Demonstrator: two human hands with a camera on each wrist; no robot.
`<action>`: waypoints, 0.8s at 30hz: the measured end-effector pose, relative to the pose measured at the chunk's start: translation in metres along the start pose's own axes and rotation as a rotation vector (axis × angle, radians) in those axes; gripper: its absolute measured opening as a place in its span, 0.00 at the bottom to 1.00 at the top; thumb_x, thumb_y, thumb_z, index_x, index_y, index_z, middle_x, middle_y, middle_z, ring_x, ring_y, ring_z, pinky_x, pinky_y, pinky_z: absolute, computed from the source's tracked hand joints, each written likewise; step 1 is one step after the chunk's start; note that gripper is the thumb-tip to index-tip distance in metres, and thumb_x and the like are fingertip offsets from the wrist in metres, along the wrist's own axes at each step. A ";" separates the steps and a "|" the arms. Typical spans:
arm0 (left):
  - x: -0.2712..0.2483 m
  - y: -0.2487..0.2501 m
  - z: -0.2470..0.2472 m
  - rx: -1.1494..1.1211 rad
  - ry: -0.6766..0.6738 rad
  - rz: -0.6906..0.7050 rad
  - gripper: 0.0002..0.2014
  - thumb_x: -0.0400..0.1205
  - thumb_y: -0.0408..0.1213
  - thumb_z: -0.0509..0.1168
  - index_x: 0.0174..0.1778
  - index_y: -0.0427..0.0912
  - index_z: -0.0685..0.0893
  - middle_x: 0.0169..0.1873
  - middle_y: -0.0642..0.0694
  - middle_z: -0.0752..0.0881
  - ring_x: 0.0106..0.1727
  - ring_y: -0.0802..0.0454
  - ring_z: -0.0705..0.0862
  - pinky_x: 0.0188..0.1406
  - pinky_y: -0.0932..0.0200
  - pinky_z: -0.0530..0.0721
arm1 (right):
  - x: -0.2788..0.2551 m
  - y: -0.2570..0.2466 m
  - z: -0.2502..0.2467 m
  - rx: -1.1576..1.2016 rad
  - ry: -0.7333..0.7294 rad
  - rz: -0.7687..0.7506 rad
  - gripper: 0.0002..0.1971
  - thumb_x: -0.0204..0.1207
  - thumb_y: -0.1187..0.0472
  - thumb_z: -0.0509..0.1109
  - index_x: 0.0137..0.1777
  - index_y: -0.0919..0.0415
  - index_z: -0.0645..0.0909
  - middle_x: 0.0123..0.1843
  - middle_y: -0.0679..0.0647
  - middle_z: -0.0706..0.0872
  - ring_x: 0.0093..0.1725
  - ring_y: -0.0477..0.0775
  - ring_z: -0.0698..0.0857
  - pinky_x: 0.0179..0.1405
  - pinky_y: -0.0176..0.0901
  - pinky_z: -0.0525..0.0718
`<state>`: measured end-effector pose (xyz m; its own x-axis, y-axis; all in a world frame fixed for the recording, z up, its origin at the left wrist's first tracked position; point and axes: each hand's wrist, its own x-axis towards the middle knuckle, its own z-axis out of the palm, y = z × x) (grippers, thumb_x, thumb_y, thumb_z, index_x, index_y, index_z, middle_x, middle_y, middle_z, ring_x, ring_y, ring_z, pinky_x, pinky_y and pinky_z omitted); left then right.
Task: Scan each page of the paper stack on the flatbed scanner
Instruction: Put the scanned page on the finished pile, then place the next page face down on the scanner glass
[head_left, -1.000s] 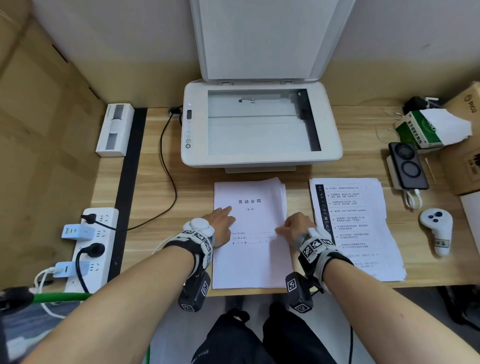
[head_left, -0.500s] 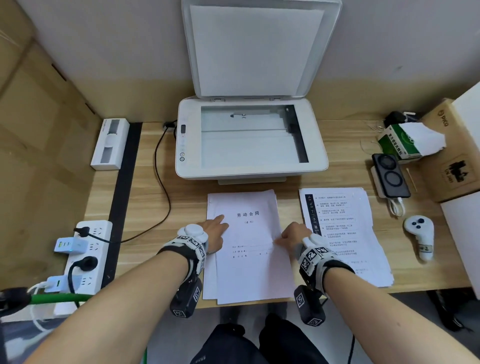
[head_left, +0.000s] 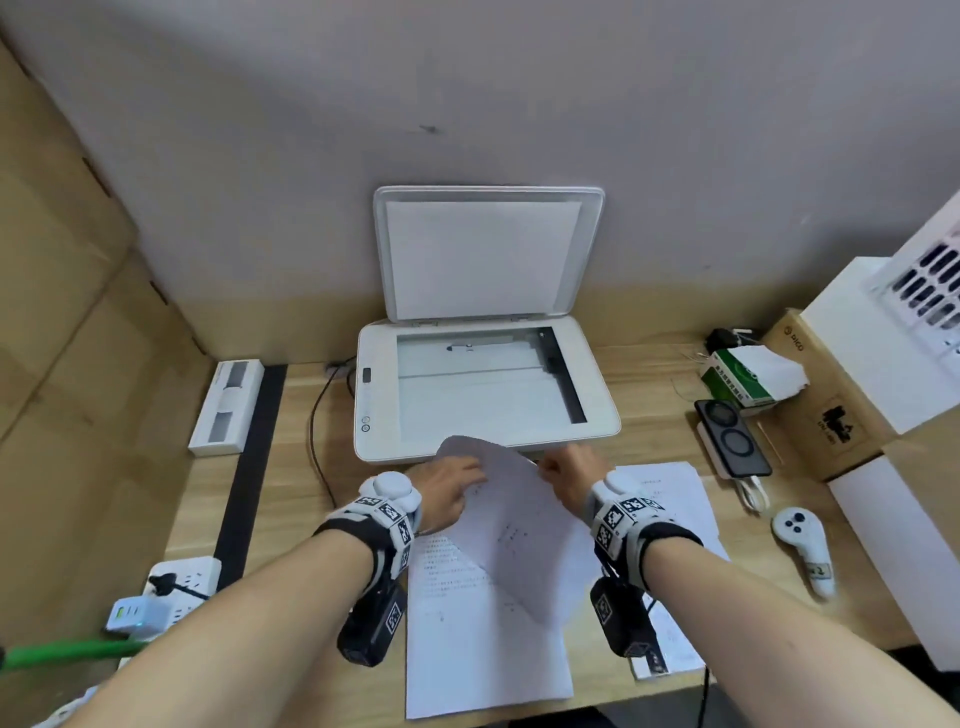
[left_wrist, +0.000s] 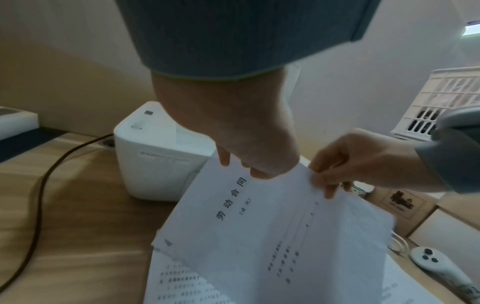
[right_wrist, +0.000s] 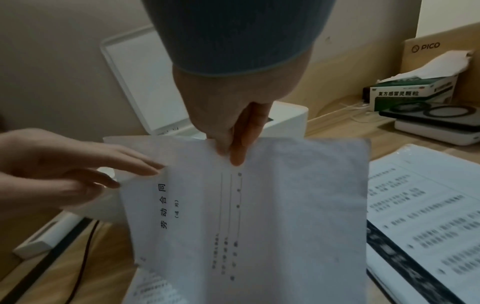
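Observation:
The white flatbed scanner (head_left: 485, 389) stands at the back of the desk with its lid (head_left: 485, 254) up and its glass bare. In front of it lies the paper stack (head_left: 467, 639). Its top sheet (head_left: 519, 530), a cover page with a printed title (left_wrist: 231, 199), is lifted and tilted above the stack. My right hand (head_left: 548, 470) pinches the sheet's upper edge between thumb and finger (right_wrist: 237, 152). My left hand (head_left: 467, 480) holds the sheet's left corner, its fingers (right_wrist: 145, 170) on the edge.
A second pile of printed pages (head_left: 675, 499) lies right of the stack. Further right are a white controller (head_left: 802, 545), a phone on a charger (head_left: 732, 436), a green box (head_left: 743, 379) and cardboard boxes (head_left: 831, 410). A power strip (head_left: 176, 587) and cable (head_left: 317, 431) sit left.
Both hands went from resting on the flat stack to lifting its top sheet up toward the scanner. The head camera has tilted up and back.

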<state>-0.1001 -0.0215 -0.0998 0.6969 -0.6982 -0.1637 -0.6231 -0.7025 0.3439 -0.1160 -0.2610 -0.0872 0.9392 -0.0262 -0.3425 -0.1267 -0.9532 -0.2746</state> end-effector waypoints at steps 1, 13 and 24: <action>0.002 0.000 -0.003 0.021 -0.004 0.017 0.26 0.81 0.29 0.55 0.78 0.44 0.74 0.80 0.45 0.68 0.80 0.48 0.67 0.74 0.53 0.71 | 0.006 -0.003 -0.004 0.013 0.008 -0.020 0.08 0.75 0.63 0.67 0.41 0.50 0.86 0.44 0.56 0.90 0.47 0.65 0.87 0.42 0.49 0.84; 0.015 -0.040 0.000 0.087 -0.112 -0.272 0.32 0.90 0.51 0.40 0.86 0.40 0.39 0.85 0.46 0.35 0.85 0.51 0.37 0.85 0.51 0.44 | 0.067 -0.019 -0.014 0.009 0.021 -0.170 0.30 0.83 0.59 0.65 0.84 0.57 0.64 0.87 0.57 0.60 0.82 0.62 0.66 0.77 0.52 0.71; 0.081 -0.062 -0.003 0.074 -0.041 -0.488 0.44 0.75 0.60 0.21 0.84 0.35 0.33 0.82 0.40 0.29 0.83 0.44 0.28 0.84 0.44 0.41 | 0.125 0.006 0.003 -0.106 0.024 -0.231 0.34 0.88 0.39 0.40 0.89 0.50 0.36 0.89 0.51 0.33 0.88 0.54 0.34 0.86 0.52 0.38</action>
<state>-0.0045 -0.0342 -0.1316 0.9003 -0.2887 -0.3257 -0.2516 -0.9559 0.1517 -0.0002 -0.2696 -0.1343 0.9467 0.1902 -0.2599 0.1253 -0.9610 -0.2467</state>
